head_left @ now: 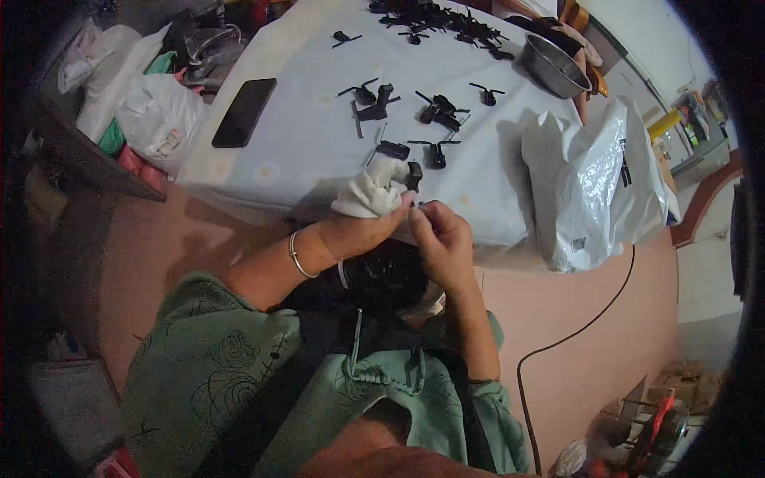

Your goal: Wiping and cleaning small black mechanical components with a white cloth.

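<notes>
My left hand (373,209), its fingers covered by a white cloth glove (368,191), is closed around a small black plastic part (414,175) at the table's near edge. Against it, my right hand (443,236) has thumb and forefinger pinched together. Whatever lies between those fingertips is too small to make out. Just beyond the hands is a black clip-like piece with thin rods (437,154), beside a dark block-shaped piece (393,150). Farther up the white-covered table (303,60) lie several similar black pieces (441,111), some with thin metal pins.
A black phone (245,113) rests on the table's left. At the far end is a heap of black parts (446,22), with a metal bowl (550,60) to its right. A white plastic bag (570,195) stands at the right edge. A dark cable (570,334) crosses the floor.
</notes>
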Motion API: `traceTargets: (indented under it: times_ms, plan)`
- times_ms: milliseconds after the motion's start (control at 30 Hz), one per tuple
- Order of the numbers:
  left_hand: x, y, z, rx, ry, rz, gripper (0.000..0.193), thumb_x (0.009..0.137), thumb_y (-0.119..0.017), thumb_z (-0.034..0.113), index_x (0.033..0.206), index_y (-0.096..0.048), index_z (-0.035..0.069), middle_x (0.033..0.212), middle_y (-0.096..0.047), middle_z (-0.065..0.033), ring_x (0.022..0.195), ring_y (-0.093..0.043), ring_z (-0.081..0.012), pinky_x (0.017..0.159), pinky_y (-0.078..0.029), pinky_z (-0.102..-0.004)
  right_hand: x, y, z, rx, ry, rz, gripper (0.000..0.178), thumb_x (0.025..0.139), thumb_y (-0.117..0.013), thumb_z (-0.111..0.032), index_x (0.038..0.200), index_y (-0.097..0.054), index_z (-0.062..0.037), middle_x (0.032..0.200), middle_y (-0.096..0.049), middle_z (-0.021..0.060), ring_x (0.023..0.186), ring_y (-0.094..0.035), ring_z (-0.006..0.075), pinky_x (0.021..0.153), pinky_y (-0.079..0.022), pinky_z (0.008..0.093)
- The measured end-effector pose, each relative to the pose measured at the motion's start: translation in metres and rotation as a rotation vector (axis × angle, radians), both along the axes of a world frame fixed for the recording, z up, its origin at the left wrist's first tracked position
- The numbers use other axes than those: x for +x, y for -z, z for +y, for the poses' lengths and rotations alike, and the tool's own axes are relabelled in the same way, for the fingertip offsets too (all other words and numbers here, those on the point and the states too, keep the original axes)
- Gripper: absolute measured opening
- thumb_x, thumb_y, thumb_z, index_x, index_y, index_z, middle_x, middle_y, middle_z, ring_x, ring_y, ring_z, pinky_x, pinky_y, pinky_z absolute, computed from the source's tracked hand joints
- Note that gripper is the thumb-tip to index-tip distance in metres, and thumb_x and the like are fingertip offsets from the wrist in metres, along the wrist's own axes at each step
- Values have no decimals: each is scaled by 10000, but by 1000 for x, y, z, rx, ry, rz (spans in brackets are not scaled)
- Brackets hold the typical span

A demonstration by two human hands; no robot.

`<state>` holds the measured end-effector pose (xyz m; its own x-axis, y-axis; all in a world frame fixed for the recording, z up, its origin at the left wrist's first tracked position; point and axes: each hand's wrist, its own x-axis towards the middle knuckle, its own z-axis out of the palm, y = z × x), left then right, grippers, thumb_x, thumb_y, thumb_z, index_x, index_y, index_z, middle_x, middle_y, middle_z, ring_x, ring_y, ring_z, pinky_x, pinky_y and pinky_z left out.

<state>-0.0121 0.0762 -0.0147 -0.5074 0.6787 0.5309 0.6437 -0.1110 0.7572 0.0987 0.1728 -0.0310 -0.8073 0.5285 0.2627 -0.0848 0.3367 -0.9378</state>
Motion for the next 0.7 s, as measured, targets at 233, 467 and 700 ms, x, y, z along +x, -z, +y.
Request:
traceTargets:
  times_ms: [233, 467, 700]
  plan:
    - [-7, 3, -5, 7, 332, -317, 198, 829, -486, 72, 1010, -471, -8, 842, -547, -64, 669, -540, -143, 587, -462, -265, -12, -10, 5, 486, 228, 158, 179, 772, -607, -119, 691, -491, -9, 569, -462, 81, 505, -420, 189, 472, -360, 270]
    - [-1, -3, -8, -175, 347, -524, 262, 801, -510, 39, 1056, -456, 15, 723, -527, 0, 581, -513, -51, 476, -442, -209, -11, -12, 9, -169, -25, 9, 250, 863, -510, -175, 675, -469, -17, 620, -445, -41, 605, -371, 50, 533, -334, 199]
    - [8, -5, -6, -171, 188, -364, 234, 804, -520, 63, 1028, -491, 2, 672, -530, 7, 544, -494, -39, 465, -419, -211, -11, 15, 4, -67, -65, 55, 268, 889, -448, -169, 681, -476, -2, 561, -440, 31, 548, -377, 81, 490, -358, 260]
